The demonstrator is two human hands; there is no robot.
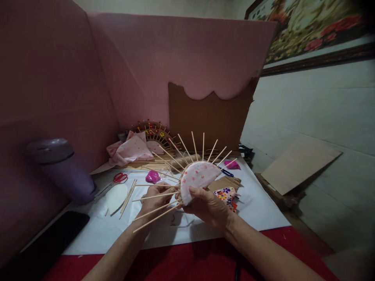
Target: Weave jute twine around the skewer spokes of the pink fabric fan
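At the far left of our tabletop [252,216] we have a purple bottle [66,175] standing a little tilted in view, with a black flat object [58,238] nearer to us. Right of the bottle lie red-handled scissors [120,178], then a white rounded piece [116,198] and, just beside it, a few loose sticks [128,199]. Behind these, pink dotted fabric [131,148] is heaped by a decorated arch [152,127] ringed with coloured tips, and a magenta packet [152,176] lies in front of them. Our left hand [155,203] comes up behind the lower spokes, its fingers at the left edge of the half-round piece [196,177]; the spokes partly hide them, so we cannot tell whether they grip. That piece, covered in white cloth with orange-pink spots, is held up above the middle of the tabletop, thin wooden spokes [203,146] fanning from its curved rim. Our right hand [209,207] grasps it from the lower right, thumb pressed on the cloth. Beyond that hand lie a floral-patterned piece [225,195] and, farther back, a second magenta packet [232,165]. A plain board [301,169] leans by the wall at far right.
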